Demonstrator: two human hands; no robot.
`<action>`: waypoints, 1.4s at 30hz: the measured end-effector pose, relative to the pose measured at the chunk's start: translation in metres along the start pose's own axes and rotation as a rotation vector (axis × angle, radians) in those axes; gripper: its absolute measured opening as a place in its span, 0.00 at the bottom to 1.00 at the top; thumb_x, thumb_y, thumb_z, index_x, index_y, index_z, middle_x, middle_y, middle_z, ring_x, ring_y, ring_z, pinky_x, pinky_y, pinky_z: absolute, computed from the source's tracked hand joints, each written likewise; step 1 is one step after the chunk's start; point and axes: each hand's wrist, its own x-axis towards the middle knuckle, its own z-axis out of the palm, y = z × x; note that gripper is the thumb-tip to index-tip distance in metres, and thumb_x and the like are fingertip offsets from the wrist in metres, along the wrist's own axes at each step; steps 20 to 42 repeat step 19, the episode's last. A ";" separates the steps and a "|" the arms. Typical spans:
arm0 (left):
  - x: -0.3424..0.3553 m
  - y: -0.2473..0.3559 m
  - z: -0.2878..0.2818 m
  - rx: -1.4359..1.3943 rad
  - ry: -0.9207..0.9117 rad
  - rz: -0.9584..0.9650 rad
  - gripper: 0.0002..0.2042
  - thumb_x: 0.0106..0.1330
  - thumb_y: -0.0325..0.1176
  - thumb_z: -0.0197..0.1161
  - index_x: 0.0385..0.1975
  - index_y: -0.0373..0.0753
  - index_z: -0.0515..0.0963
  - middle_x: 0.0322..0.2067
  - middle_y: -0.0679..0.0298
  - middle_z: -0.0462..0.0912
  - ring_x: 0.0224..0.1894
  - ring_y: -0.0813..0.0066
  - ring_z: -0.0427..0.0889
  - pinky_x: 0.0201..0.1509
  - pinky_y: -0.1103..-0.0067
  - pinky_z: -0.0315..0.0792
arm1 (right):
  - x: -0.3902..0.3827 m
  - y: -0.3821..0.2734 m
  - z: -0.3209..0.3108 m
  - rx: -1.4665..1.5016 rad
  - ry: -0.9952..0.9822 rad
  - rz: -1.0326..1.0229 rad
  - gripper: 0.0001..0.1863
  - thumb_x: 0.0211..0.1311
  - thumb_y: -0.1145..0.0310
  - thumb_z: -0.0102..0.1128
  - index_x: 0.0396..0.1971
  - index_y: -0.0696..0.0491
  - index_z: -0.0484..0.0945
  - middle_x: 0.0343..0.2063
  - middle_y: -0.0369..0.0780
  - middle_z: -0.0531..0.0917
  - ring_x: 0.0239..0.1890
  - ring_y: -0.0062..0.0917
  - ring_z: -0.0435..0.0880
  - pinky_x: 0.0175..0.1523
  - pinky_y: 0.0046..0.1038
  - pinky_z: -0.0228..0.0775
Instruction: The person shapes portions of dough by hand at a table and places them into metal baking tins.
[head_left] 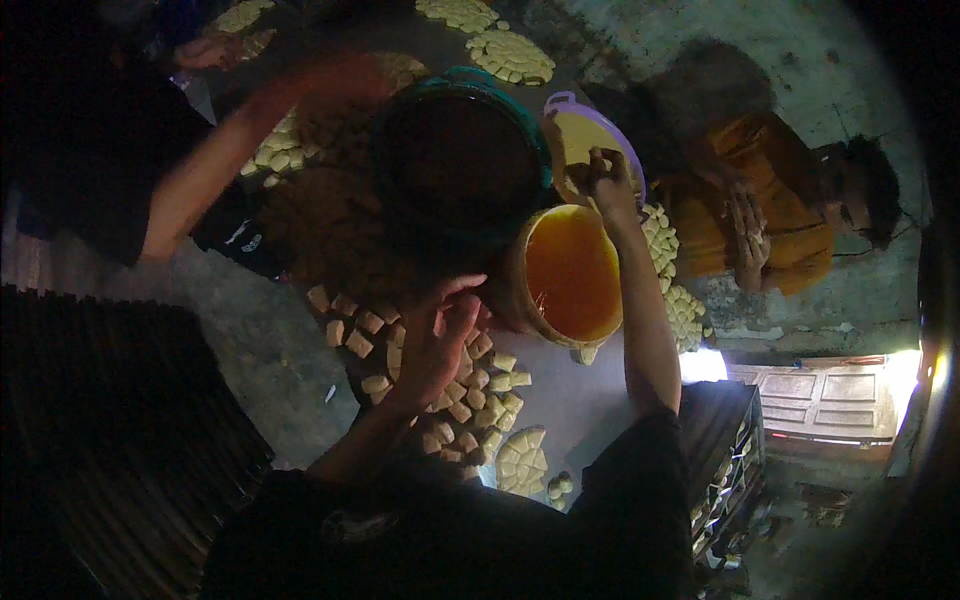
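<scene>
My left hand (447,330) hovers over the table beside a yellowish bucket, its thumb and fingers apart and nothing visible in it. Orange liquid (575,272) fills much of that bucket (527,312). Past the bucket, my right hand (612,187) reaches over a purple basin (632,150) with pale yellow contents. Its fingers are bent and drawn together at the contents; whatever they grip is too dark to make out. A large teal tub (545,165) with a dark inside stands left of the basin. Cut dough pieces (460,395) lie below my left hand.
Flattened rounds of cut dough (510,55) lie at the table's far end, with more dough pieces (685,310) at its right edge. Another person's arm (220,165) reaches in from the left. A person in orange-brown clothing (770,200) is at the right. Dark stacked trays (120,400) stand lower left.
</scene>
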 end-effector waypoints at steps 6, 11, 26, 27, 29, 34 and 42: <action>-0.015 0.051 0.018 -0.375 -0.165 -0.188 0.22 0.78 0.46 0.50 0.62 0.37 0.71 0.55 0.62 0.79 0.53 0.71 0.80 0.56 0.75 0.73 | -0.200 -0.059 0.007 0.679 -0.185 0.013 0.20 0.72 0.77 0.50 0.62 0.55 0.64 0.50 0.44 0.81 0.50 0.24 0.83 0.50 0.21 0.80; -0.058 0.072 0.054 -0.876 -0.296 -0.447 0.29 0.76 0.50 0.53 0.66 0.33 0.64 0.63 0.58 0.71 0.66 0.64 0.69 0.71 0.68 0.62 | -0.304 -0.054 -0.004 0.731 -0.157 -0.271 0.17 0.73 0.76 0.53 0.58 0.56 0.65 0.48 0.46 0.83 0.41 0.27 0.86 0.46 0.25 0.82; -0.138 0.062 0.118 -0.939 -0.464 -0.484 0.27 0.73 0.46 0.57 0.66 0.38 0.64 0.65 0.59 0.69 0.67 0.66 0.68 0.72 0.68 0.61 | -0.403 -0.025 -0.104 0.046 -0.077 -0.623 0.25 0.68 0.71 0.63 0.64 0.57 0.71 0.64 0.51 0.72 0.61 0.35 0.77 0.59 0.36 0.77; -0.138 0.062 0.118 -0.939 -0.464 -0.484 0.27 0.73 0.46 0.57 0.66 0.38 0.64 0.65 0.59 0.69 0.67 0.66 0.68 0.72 0.68 0.61 | -0.403 -0.025 -0.104 0.046 -0.077 -0.623 0.25 0.68 0.71 0.63 0.64 0.57 0.71 0.64 0.51 0.72 0.61 0.35 0.77 0.59 0.36 0.77; -0.138 0.062 0.118 -0.939 -0.464 -0.484 0.27 0.73 0.46 0.57 0.66 0.38 0.64 0.65 0.59 0.69 0.67 0.66 0.68 0.72 0.68 0.61 | -0.403 -0.025 -0.104 0.046 -0.077 -0.623 0.25 0.68 0.71 0.63 0.64 0.57 0.71 0.64 0.51 0.72 0.61 0.35 0.77 0.59 0.36 0.77; -0.138 0.062 0.118 -0.939 -0.464 -0.484 0.27 0.73 0.46 0.57 0.66 0.38 0.64 0.65 0.59 0.69 0.67 0.66 0.68 0.72 0.68 0.61 | -0.403 -0.025 -0.104 0.046 -0.077 -0.623 0.25 0.68 0.71 0.63 0.64 0.57 0.71 0.64 0.51 0.72 0.61 0.35 0.77 0.59 0.36 0.77; -0.138 0.062 0.118 -0.939 -0.464 -0.484 0.27 0.73 0.46 0.57 0.66 0.38 0.64 0.65 0.59 0.69 0.67 0.66 0.68 0.72 0.68 0.61 | -0.403 -0.025 -0.104 0.046 -0.077 -0.623 0.25 0.68 0.71 0.63 0.64 0.57 0.71 0.64 0.51 0.72 0.61 0.35 0.77 0.59 0.36 0.77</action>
